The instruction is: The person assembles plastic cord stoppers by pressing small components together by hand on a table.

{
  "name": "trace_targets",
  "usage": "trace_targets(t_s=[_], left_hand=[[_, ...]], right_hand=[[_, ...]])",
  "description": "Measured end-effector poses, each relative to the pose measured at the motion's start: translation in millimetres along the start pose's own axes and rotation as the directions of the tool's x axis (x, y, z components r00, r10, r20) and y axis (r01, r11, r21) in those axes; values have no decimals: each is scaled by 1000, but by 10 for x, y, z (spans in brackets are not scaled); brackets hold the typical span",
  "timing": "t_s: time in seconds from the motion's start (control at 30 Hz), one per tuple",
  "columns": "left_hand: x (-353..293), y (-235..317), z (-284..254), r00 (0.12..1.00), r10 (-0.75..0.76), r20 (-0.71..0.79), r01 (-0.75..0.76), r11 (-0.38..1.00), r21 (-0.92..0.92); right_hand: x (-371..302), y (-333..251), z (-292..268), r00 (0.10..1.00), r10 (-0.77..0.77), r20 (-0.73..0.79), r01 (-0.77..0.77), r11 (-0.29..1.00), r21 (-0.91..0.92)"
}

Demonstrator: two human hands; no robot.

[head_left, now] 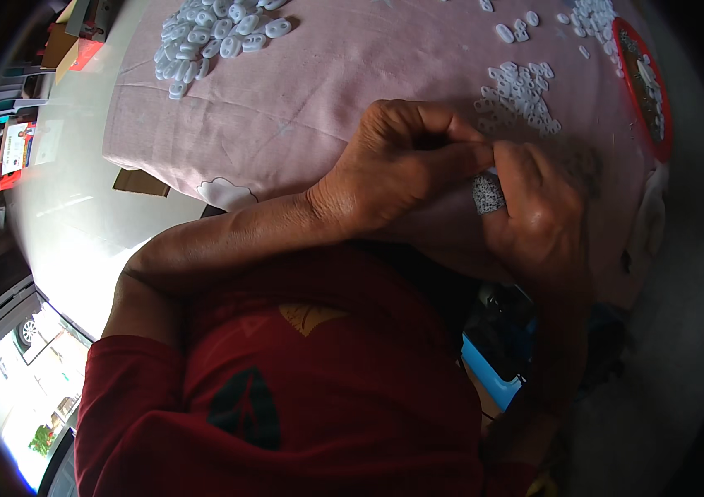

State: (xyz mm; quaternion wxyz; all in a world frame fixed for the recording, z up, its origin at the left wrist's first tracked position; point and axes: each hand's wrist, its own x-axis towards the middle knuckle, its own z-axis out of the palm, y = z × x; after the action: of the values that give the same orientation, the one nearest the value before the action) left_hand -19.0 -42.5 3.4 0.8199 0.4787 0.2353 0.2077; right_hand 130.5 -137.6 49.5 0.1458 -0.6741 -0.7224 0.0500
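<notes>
My left hand (397,170) and my right hand (538,211) meet above the near right part of the pink cloth, their fingertips almost touching. Both are closed in a pinch. Between them only a tiny pale bit shows, too small and too covered by fingers to name. A grey-and-white speckled band (488,195) wraps a digit of my right hand. Just beyond the fingers lies a loose pile of small white plastic pieces (517,95). Larger white oval pieces with holes (215,33) are heaped at the far left of the cloth.
The pink cloth (302,91) covers the table. At the far right, a red-rimmed tray (664,145) holds small pieces, beside another white pile (593,18). A few white pieces (520,31) lie apart. Below the table's right side is a blue box (488,373). Cardboard (141,182) shows under the left edge.
</notes>
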Motion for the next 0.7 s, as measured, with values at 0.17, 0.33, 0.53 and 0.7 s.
trace_targets(t_s=[0.17,0.33,0.53,0.7], left_hand=[[-3,-11,10,999,31,-15,-30,999,27],[34,-57,57,999,-1,-49,-5,992,-128],[11,24,-12,990,-141,-28,135,980,-148],[19,-3,-7,994,-113,1,112,984,-138]], right_hand=[[-5,62,-19,996,-68,66,69,998,-14],[-19,52,11,996,-44,-78,46,998,29],[-67,1,23,971,83,-223,-33,975,218],[-102,21,67,957,34,-288,26,979,201]])
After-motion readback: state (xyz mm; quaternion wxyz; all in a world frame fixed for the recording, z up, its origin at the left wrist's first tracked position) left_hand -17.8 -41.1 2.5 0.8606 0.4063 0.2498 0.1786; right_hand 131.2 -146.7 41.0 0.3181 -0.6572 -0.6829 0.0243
